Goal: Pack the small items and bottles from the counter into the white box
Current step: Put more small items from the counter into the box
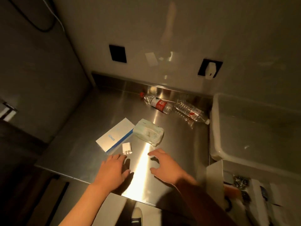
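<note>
On the steel counter [91, 160] lie a flat white-and-blue carton [114, 134], a small white plug adapter [126, 148] and a clear plastic packet of tissues [149, 132]. Two clear plastic bottles lie on their sides at the back: one with a red cap and red label [157, 103], one crumpled [189, 111]. My left hand [112, 170] hovers just in front of the adapter, fingers apart, holding nothing. My right hand [166, 165] is spread open over the counter below the packet. The white box [215, 175] stands open at the lower right with small items inside.
A large white plastic tub [231, 157] sits to the right of the counter, behind the white box. The wall behind carries two dark socket plates, the right one with a white plug [211, 70]. My shoe [136, 216] shows below the counter's front edge.
</note>
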Demonstrator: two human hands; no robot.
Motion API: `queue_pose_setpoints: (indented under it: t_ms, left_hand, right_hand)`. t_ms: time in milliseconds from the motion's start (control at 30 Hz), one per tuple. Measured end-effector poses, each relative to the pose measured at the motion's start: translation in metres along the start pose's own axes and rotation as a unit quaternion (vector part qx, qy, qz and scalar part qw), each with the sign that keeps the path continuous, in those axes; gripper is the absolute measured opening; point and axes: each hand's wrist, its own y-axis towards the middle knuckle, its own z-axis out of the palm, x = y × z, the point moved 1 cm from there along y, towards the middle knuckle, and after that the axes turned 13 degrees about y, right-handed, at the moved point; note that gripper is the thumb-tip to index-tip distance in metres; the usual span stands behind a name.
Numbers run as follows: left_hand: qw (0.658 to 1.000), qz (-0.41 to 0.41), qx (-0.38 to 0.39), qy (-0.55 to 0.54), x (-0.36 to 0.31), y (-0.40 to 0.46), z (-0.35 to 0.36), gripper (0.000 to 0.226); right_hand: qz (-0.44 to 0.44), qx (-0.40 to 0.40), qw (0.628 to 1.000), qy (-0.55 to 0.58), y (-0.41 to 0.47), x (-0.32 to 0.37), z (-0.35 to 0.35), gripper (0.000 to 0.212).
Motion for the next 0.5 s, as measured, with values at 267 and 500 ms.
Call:
queue_pose_setpoints:
  t_ms: [267,500]
  left_hand:
    - [0.999,0.016,0.017,-0.027,0.034,-0.004,0.033,0.082]
    - [0.985,0.017,-0.04,-0.165,0.053,-0.006,0.042,0.06]
  right_hand:
    - [-0.016,0.018,0.993,-0.114,0.075,0.036,0.056,0.066]
    - [-0.086,0.001,0.975,-0.206,0.109,0.045,0.085,0.075]
